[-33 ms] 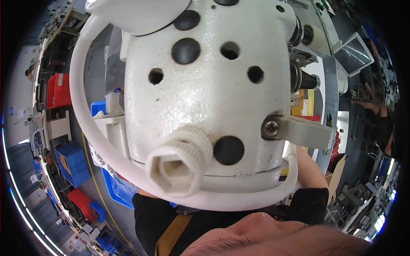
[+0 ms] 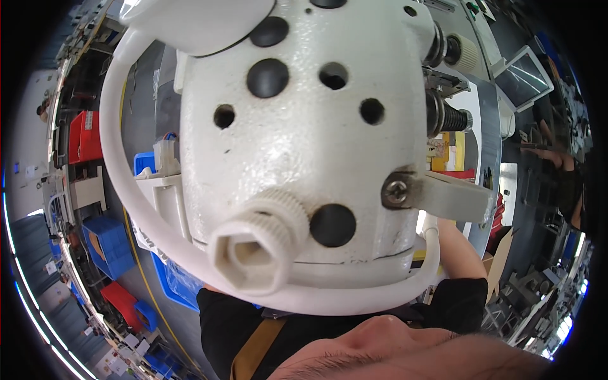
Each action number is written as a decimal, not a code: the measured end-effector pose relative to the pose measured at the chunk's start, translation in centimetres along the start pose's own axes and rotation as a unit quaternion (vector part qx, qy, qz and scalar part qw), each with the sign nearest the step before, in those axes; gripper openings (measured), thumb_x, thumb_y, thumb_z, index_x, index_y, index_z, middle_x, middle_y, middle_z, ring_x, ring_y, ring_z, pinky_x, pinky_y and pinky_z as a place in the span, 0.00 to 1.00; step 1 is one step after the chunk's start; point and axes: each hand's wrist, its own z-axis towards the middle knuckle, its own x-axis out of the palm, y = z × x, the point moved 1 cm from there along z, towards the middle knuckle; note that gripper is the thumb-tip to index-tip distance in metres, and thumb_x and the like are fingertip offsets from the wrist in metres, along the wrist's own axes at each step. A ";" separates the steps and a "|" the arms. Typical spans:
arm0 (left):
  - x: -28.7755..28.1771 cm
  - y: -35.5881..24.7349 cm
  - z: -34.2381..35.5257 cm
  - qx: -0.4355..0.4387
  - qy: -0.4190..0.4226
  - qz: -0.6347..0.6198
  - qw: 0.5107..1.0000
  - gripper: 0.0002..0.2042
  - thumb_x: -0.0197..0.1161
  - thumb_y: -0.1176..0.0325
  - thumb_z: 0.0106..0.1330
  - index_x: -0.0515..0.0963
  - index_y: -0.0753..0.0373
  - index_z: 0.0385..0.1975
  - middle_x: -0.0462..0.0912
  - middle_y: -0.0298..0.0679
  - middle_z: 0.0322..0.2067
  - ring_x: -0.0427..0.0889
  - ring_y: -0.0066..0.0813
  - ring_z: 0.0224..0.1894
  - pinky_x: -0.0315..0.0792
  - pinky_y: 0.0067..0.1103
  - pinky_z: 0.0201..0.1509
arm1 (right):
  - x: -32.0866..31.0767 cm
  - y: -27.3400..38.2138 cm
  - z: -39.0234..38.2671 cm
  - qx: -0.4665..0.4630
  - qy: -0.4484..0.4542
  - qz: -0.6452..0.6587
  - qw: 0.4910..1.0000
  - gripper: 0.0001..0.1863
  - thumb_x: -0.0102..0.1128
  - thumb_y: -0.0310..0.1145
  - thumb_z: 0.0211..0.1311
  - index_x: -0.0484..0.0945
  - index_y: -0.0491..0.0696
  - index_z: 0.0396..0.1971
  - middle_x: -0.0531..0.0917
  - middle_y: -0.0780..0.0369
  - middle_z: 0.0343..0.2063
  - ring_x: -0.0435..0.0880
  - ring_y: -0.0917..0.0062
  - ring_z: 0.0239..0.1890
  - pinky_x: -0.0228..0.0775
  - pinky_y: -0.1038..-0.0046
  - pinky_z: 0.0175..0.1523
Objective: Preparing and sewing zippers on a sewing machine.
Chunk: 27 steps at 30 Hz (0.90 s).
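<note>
Machine (image 2: 291, 152) farther left, lengthwise toward wearer (image 2: 459, 304)

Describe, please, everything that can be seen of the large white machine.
The white machine fills the centre, close to the camera. Its rounded, glossy casing looks painted. It bears round black plugs, open holes, a ribbed fitting with a hexagonal mouth at lower left and, at right, a pale lever beside a screw, and a dark coil spring. A white tube curves around its left and lower sides; contact is unclear. Both hands are hidden.
</note>
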 end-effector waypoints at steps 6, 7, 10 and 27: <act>0.1 0.6 1.4 0.031 0.012 0.000 0.999 0.24 0.61 0.55 0.59 0.73 0.58 0.54 0.75 0.45 0.52 0.71 0.45 0.56 0.63 0.38 0.61 | 0.1 0.0 0.2 -0.001 -0.015 0.013 1.000 0.19 0.57 0.28 0.47 0.79 0.44 0.43 0.81 0.59 0.47 0.78 0.69 0.53 0.70 0.68 0.56; 0.1 0.6 1.6 0.034 0.014 0.001 0.999 0.24 0.61 0.55 0.59 0.73 0.58 0.54 0.75 0.45 0.52 0.71 0.45 0.56 0.63 0.38 0.61 | 0.1 -0.1 0.2 -0.005 -0.012 0.013 1.000 0.19 0.57 0.28 0.47 0.79 0.44 0.43 0.80 0.59 0.48 0.78 0.69 0.54 0.70 0.68 0.56; 0.2 0.7 2.0 0.042 0.018 0.002 0.999 0.24 0.62 0.54 0.59 0.73 0.58 0.54 0.74 0.45 0.52 0.71 0.45 0.56 0.63 0.38 0.61 | 0.7 -0.6 -0.4 -0.014 0.016 -0.010 1.000 0.19 0.58 0.28 0.47 0.79 0.44 0.43 0.80 0.59 0.48 0.78 0.69 0.54 0.70 0.68 0.56; -0.4 -0.7 1.5 0.030 -0.005 0.030 0.999 0.25 0.62 0.54 0.58 0.73 0.58 0.54 0.74 0.45 0.53 0.71 0.46 0.57 0.62 0.39 0.62 | 0.5 0.6 0.0 -0.009 -0.011 -0.028 1.000 0.16 0.56 0.28 0.47 0.79 0.44 0.40 0.81 0.59 0.46 0.79 0.70 0.52 0.69 0.68 0.55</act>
